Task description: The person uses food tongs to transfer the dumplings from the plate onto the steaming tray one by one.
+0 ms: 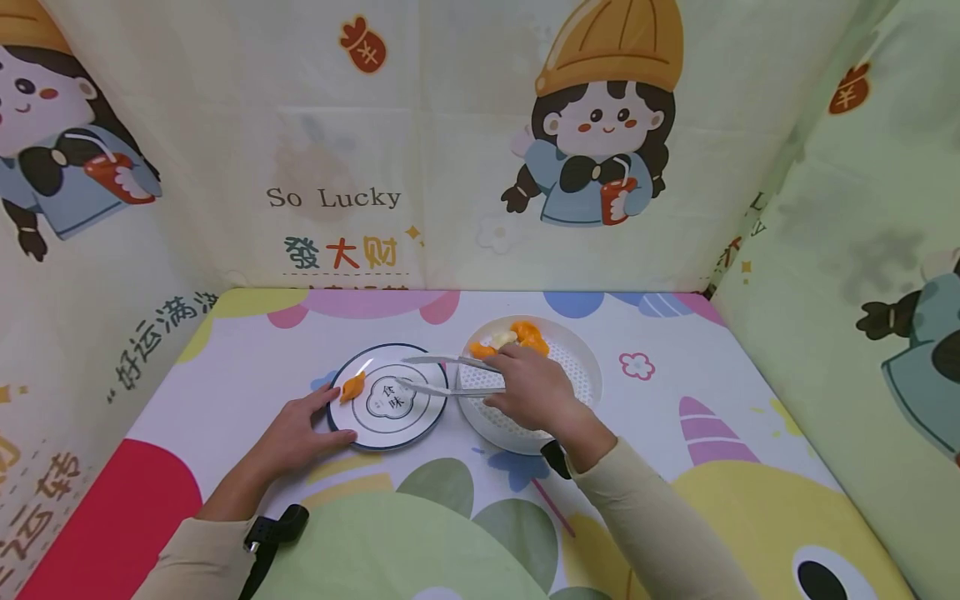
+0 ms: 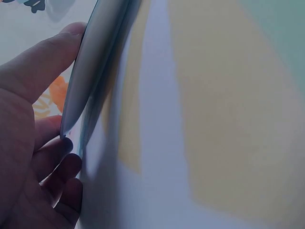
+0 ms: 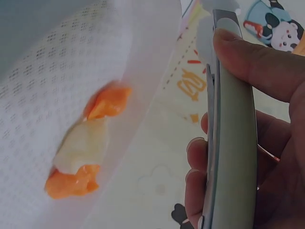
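My left hand [image 1: 303, 429] holds the edge of a white plate [image 1: 416, 417] with dark rim lines, thumb at the near side and fingers at the left. The left wrist view has the plate [image 2: 97, 62] nearly edge-on. An orange dumpling-like piece [image 1: 352, 387] lies on the plate near those fingers. In my right hand [image 1: 536, 387] I grip metal tongs [image 1: 442, 389], their arms spread apart and tips over the plate with nothing between them. Beneath that hand is a white perforated basket [image 1: 581, 371]. It contains several orange pieces [image 1: 529, 333] and a pale one [image 3: 83, 145].
The basket sits directly right of the plate on a table covered with a colourful cartoon cloth [image 1: 630, 417]. Printed cloth walls [image 1: 450, 150] stand behind and on both sides. Dark straps with small devices [image 1: 276, 530] are on the wrists.
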Motion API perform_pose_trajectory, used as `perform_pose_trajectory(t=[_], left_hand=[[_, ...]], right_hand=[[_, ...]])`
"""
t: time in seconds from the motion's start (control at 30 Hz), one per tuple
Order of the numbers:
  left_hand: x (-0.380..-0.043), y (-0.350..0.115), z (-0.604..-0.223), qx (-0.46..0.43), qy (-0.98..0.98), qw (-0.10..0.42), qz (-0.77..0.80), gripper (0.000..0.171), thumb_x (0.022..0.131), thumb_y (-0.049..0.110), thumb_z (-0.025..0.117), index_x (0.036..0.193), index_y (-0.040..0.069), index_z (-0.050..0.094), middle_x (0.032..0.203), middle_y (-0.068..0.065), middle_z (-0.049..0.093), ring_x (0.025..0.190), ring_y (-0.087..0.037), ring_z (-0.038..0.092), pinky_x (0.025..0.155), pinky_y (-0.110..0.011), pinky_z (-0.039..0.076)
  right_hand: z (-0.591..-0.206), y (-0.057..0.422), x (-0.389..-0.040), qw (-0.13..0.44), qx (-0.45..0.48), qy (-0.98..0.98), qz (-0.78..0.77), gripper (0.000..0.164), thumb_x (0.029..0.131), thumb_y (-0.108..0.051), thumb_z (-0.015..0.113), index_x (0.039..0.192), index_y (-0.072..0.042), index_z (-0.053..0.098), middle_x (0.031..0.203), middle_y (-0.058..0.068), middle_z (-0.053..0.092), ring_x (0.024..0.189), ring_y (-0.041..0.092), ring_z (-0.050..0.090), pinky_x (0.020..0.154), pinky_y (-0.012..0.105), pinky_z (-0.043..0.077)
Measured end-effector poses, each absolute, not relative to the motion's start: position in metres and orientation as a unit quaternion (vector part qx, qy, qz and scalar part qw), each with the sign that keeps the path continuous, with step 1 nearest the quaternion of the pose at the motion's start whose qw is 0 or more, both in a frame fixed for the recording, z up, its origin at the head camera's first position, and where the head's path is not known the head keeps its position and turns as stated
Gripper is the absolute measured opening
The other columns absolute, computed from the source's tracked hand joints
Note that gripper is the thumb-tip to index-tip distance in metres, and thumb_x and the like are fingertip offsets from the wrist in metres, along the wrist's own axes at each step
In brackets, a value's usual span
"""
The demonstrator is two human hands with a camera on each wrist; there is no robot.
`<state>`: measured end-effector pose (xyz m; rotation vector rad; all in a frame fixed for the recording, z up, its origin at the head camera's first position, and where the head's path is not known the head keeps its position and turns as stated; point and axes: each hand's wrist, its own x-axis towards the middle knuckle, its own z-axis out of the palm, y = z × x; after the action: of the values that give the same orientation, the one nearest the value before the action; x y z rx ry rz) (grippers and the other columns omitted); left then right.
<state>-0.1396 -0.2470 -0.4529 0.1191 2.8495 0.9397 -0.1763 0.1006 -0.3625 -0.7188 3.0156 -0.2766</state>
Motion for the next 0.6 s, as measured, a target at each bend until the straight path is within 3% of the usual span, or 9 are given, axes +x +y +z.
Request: perform_pose_trajectory(t=[0.27, 0.6], left_hand=[[-0.140, -0.248, -0.452, 0.043, 0.947, 0.071, 0.310, 0.094, 0.082, 0.049, 0.079, 0.150, -0.003, 0.040, 0.154, -0.030, 0.033, 0.136, -0.053, 0.029, 0.105, -0.070, 0.032], [-0.141, -0.248, -0.451, 0.042, 0.948, 0.075, 0.308, 0.094, 0.082, 0.050, 0.079, 0.150, -0.002, 0.041, 0.154, -0.029, 0.032, 0.136, -0.054, 0.029, 0.105, -0.070, 0.032]], right_hand=[[-0.362, 0.072, -0.191, 0.017, -0.255, 0.965, -0.053, 0.051, 0.087, -0.036, 0.078, 0.133, -0.020, 0.066, 0.126, 0.001, 0.062, 0.106, 0.020, 0.058, 0.082, 0.030, 0.054], [-0.361, 0.040, -0.201, 0.034, -0.271, 0.962, 0.006, 0.052, 0.088, -0.037, 0.077, 0.136, -0.019, 0.064, 0.124, 0.002, 0.061, 0.104, 0.020, 0.056, 0.076, 0.029, 0.054]])
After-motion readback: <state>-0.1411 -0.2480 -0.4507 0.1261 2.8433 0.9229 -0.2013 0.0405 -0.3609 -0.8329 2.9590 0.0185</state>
